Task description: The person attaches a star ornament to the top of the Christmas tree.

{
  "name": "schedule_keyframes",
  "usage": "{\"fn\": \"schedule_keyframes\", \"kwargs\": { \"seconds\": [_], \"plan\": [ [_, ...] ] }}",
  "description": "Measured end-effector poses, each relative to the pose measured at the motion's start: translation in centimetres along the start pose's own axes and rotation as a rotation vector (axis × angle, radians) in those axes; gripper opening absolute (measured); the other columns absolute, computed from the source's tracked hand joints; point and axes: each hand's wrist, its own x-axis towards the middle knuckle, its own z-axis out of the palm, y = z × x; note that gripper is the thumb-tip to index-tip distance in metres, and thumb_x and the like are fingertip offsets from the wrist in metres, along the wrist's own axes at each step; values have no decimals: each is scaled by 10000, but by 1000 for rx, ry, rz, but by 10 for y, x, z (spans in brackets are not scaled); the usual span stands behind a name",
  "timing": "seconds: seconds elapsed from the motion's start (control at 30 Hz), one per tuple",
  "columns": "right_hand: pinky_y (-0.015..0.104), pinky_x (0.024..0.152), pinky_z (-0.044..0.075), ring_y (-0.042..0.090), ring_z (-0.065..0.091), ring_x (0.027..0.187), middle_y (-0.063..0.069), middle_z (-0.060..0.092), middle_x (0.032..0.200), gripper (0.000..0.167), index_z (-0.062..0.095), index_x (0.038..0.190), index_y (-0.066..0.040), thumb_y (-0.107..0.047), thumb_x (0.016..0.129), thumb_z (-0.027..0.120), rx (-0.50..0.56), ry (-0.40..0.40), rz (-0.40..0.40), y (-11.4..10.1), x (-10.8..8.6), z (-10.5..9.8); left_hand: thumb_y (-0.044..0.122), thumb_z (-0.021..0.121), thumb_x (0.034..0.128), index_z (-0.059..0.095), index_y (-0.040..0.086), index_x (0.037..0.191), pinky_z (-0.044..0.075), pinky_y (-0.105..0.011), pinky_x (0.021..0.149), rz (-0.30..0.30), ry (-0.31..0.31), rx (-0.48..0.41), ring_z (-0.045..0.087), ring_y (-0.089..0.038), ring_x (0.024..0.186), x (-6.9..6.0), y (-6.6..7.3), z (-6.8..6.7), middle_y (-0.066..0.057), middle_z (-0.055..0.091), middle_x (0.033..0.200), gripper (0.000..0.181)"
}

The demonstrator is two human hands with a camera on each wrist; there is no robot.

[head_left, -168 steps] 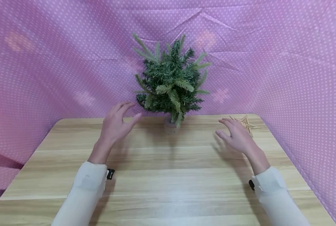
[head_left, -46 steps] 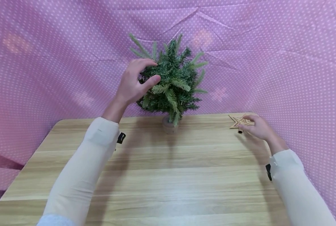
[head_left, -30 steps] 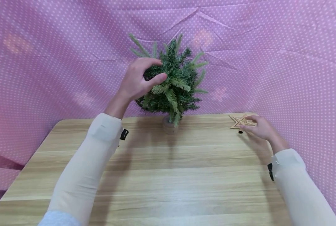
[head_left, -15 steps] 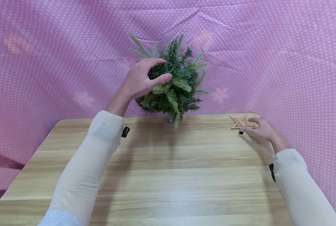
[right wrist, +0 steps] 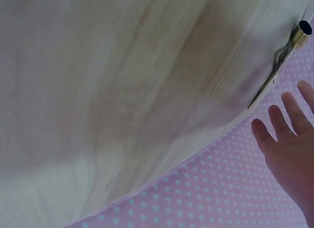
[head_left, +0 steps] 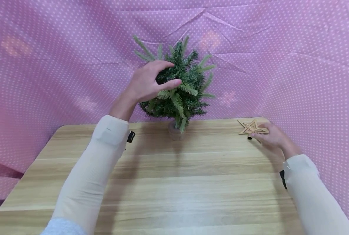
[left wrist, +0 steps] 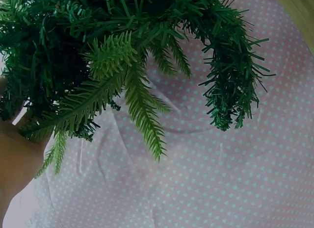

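Observation:
A small green artificial tree [head_left: 192,76] stands in a pale pot [head_left: 176,132] at the table's far side. My left hand [head_left: 146,80] is at its upper left, thumb and fingers spread apart; some foliage shows between them. In the left wrist view that hand [left wrist: 19,157] meets the tree's sprigs [left wrist: 142,110]; its fingertips are hidden. A wooden star [head_left: 250,128] with a short tube lies at the back right corner. My right hand [head_left: 272,134] is at its right side, thumb by the tube. In the right wrist view the fingers of the hand [right wrist: 294,149] are straight, apart from the star [right wrist: 277,66].
The wooden table [head_left: 192,189] has rounded back corners. Pink dotted cloth [head_left: 74,65] hangs behind the tree and along both sides of the table, close to my right hand.
My left hand has risen from beside the table's back edge and moved right, over the foliage. My right hand reached the star, which turned; lately the hand has eased slightly right, uncovering more of it.

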Motion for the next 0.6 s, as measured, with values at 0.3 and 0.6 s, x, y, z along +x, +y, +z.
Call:
{"fn": "schedule_keyframes", "kwargs": {
  "seconds": [0.3, 0.6],
  "plan": [
    [773, 1037, 253, 651, 267, 1334, 441, 258, 1498, 905, 302, 1514, 109, -581, 989, 564, -18, -24, 37, 7, 3, 0, 738, 502, 910, 500, 214, 1511, 234, -569, 1185, -4, -13, 56, 318, -235, 1479, -1, 2, 1, -12, 384, 1599, 797],
    [784, 1038, 223, 658, 232, 1346, 443, 225, 1511, 966, 274, 1528, 103, -620, 964, 576, -4, -53, 67, 7, 4, 2, 713, 504, 923, 536, 178, 1483, 278, -553, 1171, 7, -26, 81, 354, -274, 1457, -1, 3, 2, -18, 395, 1589, 775]
  ]
}}
